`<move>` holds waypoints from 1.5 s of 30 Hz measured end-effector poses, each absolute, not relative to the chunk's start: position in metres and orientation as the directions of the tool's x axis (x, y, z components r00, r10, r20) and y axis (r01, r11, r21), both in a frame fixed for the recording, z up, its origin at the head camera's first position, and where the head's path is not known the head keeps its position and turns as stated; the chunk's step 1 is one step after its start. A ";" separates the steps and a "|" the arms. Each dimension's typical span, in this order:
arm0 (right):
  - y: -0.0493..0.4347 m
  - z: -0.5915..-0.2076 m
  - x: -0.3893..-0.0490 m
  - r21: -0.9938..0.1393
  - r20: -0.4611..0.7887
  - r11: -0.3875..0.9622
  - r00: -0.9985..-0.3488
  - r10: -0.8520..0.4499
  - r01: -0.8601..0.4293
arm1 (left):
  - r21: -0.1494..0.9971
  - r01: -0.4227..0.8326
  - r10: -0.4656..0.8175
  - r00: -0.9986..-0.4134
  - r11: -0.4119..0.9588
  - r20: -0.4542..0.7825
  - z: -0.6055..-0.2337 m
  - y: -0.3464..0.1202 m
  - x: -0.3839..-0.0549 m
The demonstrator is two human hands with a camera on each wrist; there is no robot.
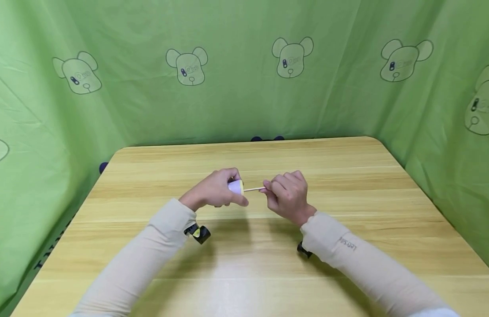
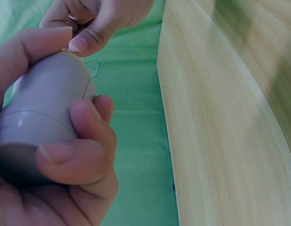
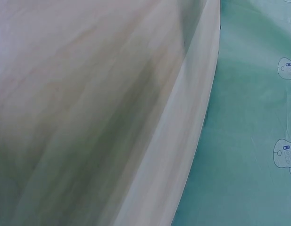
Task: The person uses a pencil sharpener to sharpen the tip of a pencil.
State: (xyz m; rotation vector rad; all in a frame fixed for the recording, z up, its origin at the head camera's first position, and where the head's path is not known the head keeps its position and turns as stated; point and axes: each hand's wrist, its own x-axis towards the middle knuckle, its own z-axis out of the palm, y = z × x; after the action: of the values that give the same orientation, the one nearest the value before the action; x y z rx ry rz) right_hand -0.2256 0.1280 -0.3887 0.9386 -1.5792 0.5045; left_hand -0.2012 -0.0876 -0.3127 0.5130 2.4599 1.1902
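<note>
Above the table's middle, my left hand [image 1: 217, 189] grips a lavender, rounded cylinder [image 1: 235, 187] lying on its side in the air, its yellow rim turned to the right. A thin pale stick [image 1: 253, 189] comes straight out of the rim end. My right hand [image 1: 289, 196] pinches the stick's far end between thumb and fingers, the other fingers curled in. In the left wrist view, the cylinder [image 2: 51, 99] shows a seam line and a dark grey base, with my fingers [image 2: 70, 160] wrapped around it. The right wrist view shows neither hand.
The wood-grain table [image 1: 236, 281] lies under both hands. A green curtain [image 1: 236, 105] with mouse-like face prints surrounds its back and sides. Small black devices [image 1: 202, 234] hang under both wrists, by the beige sleeves.
</note>
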 end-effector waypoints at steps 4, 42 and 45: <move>0.129 -0.389 -0.224 0.166 0.945 0.578 -0.040 -0.326 -0.799 | 0.774 0.200 0.462 -0.877 0.601 -0.132 -0.314 -0.086 -0.200; 0.136 -0.347 -0.215 -0.606 0.178 0.614 -0.838 -0.515 -0.506 | 0.537 0.419 0.453 -0.888 0.732 0.075 -0.334 -0.084 -0.200; 0.135 -0.348 -0.212 -0.440 0.383 0.632 -0.770 -0.510 -0.638 | 0.595 0.391 0.441 -0.895 0.703 0.067 -0.330 -0.090 -0.204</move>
State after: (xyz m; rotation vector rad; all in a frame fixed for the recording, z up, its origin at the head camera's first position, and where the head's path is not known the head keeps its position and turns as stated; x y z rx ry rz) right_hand -0.2115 0.1352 -0.3484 0.9396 -2.6316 0.8376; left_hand -0.2037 -0.0900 -0.3301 0.6912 2.8239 0.9580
